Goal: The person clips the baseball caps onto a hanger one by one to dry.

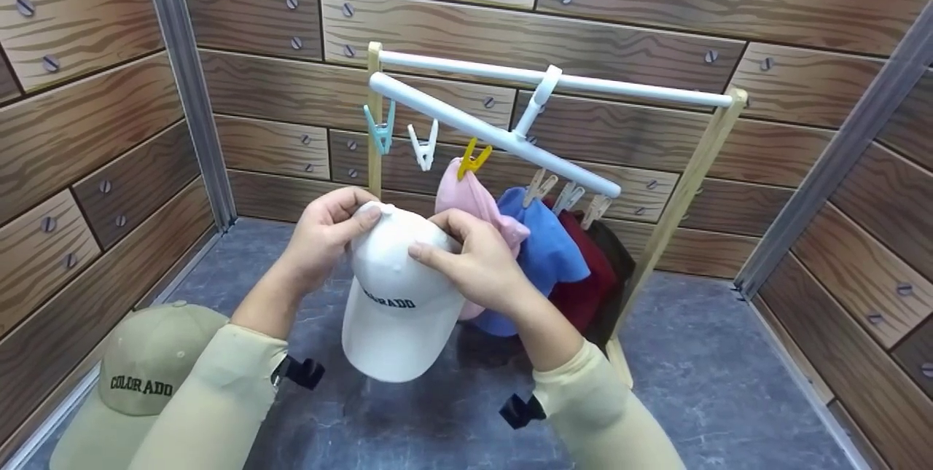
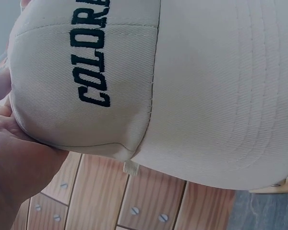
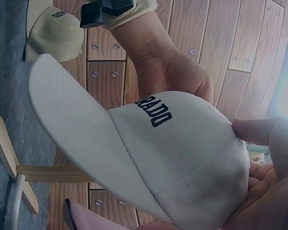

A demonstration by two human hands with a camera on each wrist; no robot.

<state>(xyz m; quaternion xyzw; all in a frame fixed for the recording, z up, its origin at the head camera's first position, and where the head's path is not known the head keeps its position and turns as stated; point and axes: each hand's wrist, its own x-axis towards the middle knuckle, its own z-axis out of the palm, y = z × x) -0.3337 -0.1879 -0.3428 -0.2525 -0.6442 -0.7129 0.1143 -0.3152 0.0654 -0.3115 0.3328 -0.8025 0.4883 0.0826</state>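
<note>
A white baseball cap point(image 1: 404, 266) with dark COLORADO lettering hangs brim down between both hands. My left hand point(image 1: 324, 233) pinches the top of its crown on the left, thumb in front. On the other side my right hand point(image 1: 481, 259) grips the crown, thumb on the front cloth and fingers behind. Close behind the cap are a white clothespin point(image 1: 424, 146) and a light blue clothespin point(image 1: 380, 131), both hanging from the tilted hanger bar point(image 1: 452, 116) with nothing in them. A yellow clothespin point(image 1: 474, 158) holds a pink cap point(image 1: 466, 197) right beside the right hand.
A blue cap point(image 1: 547, 244), a dark red cap point(image 1: 587, 273) and a dark cap point(image 1: 616, 259) hang from clothespins to the right. The hanger hooks over a rack rail point(image 1: 627, 87) on wooden posts. At left, a khaki cap point(image 1: 157, 361) lies by the wall.
</note>
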